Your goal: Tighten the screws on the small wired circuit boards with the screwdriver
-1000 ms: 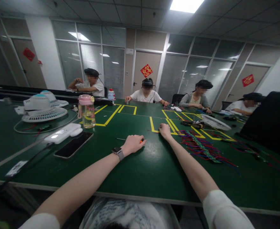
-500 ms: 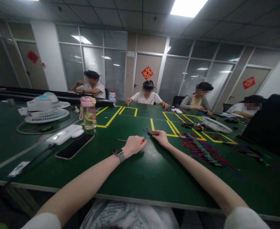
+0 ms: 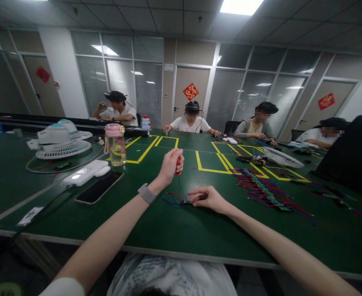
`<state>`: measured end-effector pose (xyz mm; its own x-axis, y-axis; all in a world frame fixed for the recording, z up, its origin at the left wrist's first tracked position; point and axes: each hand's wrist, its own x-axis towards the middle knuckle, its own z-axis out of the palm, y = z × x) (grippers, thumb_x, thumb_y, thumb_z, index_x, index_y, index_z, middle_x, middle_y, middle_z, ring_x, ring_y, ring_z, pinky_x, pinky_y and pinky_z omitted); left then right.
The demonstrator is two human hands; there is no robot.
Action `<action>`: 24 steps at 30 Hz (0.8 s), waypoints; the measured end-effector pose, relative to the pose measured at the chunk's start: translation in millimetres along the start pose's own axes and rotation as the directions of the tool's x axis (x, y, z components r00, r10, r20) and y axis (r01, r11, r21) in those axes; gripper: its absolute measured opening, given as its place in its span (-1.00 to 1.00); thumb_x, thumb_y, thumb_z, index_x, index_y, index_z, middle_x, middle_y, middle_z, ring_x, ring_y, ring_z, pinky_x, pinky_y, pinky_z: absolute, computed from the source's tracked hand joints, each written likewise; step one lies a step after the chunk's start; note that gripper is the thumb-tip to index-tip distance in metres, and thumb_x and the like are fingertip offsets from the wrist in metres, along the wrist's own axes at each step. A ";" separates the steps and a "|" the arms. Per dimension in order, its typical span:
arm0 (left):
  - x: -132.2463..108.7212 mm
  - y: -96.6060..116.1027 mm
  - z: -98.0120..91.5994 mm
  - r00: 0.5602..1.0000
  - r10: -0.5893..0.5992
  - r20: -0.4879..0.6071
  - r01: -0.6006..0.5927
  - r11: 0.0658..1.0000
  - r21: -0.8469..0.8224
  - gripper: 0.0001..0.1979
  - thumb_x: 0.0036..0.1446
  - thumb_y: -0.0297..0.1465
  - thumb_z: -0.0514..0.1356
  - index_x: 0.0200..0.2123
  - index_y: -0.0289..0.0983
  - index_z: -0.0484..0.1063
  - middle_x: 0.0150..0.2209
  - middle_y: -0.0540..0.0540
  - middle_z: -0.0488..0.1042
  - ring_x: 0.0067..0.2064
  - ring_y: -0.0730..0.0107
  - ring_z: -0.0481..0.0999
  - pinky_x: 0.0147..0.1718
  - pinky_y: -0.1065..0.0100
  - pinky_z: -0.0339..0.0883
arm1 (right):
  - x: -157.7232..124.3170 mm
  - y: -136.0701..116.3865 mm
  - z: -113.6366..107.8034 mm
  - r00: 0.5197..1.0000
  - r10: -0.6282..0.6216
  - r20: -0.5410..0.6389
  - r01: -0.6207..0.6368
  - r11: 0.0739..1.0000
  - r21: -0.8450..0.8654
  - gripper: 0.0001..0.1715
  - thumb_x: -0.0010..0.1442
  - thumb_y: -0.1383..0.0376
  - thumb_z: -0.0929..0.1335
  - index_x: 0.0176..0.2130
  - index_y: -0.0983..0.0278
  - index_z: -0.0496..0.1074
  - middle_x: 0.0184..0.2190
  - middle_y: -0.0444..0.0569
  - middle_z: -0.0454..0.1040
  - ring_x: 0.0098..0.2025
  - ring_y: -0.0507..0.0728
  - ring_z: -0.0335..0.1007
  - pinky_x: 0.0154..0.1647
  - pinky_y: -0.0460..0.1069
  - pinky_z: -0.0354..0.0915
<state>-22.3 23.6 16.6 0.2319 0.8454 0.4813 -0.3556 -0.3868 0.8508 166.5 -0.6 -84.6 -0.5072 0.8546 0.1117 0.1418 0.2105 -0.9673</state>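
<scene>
My left hand (image 3: 170, 166) is closed around the orange-and-black handle of a screwdriver (image 3: 178, 165), held upright with its thin shaft pointing down. Below and to the right, my right hand (image 3: 210, 199) pinches a small circuit board (image 3: 187, 202) against the green table. Red and blue wires (image 3: 171, 199) loop out from the board to the left. The screwdriver's tip is just above the board; whether it touches cannot be made out. To the right of my right hand lies a row of several green circuit boards (image 3: 263, 190) with red and blue wires.
A phone (image 3: 100, 187), a white power bank (image 3: 87, 172) and a pink-lidded bottle (image 3: 115, 144) stand to the left, with white fans (image 3: 62, 144) behind. Another fan (image 3: 282, 157) lies at the right near a dark screen (image 3: 350, 160). Several people sit across the table.
My left hand has lifted and turned the screwdriver from lying sideways to pointing down. My right hand has drawn the circuit board nearer to me.
</scene>
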 end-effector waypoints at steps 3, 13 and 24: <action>2.0 4.7 -3.6 0.997 -0.071 0.031 0.077 0.952 -0.297 -0.73 0.11 -0.27 0.10 -0.51 -0.26 0.10 -0.61 0.13 0.12 -0.67 0.67 0.05 -0.69 0.55 -0.10 | 1.9 0.0 0.1 1.000 0.006 0.031 -0.007 0.999 0.035 -0.38 -0.19 0.24 0.54 -0.09 0.36 0.49 -0.30 0.07 0.60 -0.26 0.16 0.54 -0.13 0.10 0.41; -9.8 -5.2 12.9 0.968 -0.156 0.197 0.205 0.943 -0.261 -0.72 0.13 -0.25 0.11 -0.48 -0.27 0.10 -0.62 0.14 0.13 -0.70 0.72 0.02 -0.72 0.60 -0.13 | 1.3 -2.8 2.0 0.999 0.037 0.036 -0.039 0.997 0.059 -0.31 -0.22 0.27 0.55 -0.05 0.34 0.46 -0.30 0.04 0.60 -0.25 0.15 0.53 -0.10 0.11 0.40; -19.7 -5.1 24.6 0.959 -0.137 0.247 0.179 0.971 -0.159 -0.75 0.15 -0.32 0.06 -0.51 -0.27 0.09 -0.63 0.14 0.13 -0.70 0.72 0.03 -0.70 0.59 -0.11 | 4.2 -8.7 3.7 0.992 0.122 0.044 -0.128 0.976 0.178 -0.17 -0.33 0.39 0.57 0.00 0.35 0.42 -0.33 -0.01 0.59 -0.30 0.10 0.52 -0.08 0.09 0.38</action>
<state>-2.7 -0.1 7.9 0.4950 0.7725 0.3976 -0.4480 -0.1652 0.8787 160.0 -0.6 -76.5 -0.5230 0.8522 -0.0172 0.0519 0.0117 -0.9986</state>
